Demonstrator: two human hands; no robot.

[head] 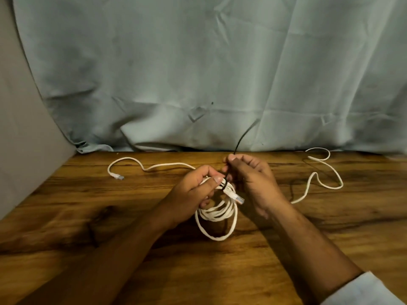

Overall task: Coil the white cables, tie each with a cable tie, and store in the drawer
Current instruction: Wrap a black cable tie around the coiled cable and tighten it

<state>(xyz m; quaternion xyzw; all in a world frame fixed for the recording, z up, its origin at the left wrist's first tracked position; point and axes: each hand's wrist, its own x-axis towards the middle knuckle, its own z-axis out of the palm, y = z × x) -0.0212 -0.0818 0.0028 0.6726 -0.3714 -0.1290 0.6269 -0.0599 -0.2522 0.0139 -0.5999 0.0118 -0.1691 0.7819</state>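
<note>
White cable (217,213), black tie (242,137), brown table (220,271).

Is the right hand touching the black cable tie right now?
Touching. The head view shows the right hand pinching the black cable tie between thumb and fingertips, its tail sticking up above them.

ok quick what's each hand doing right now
Left hand: closed, holding the coiled white cable at its top.
Right hand: closed, pinching the black cable tie that loops around the coil.
</note>
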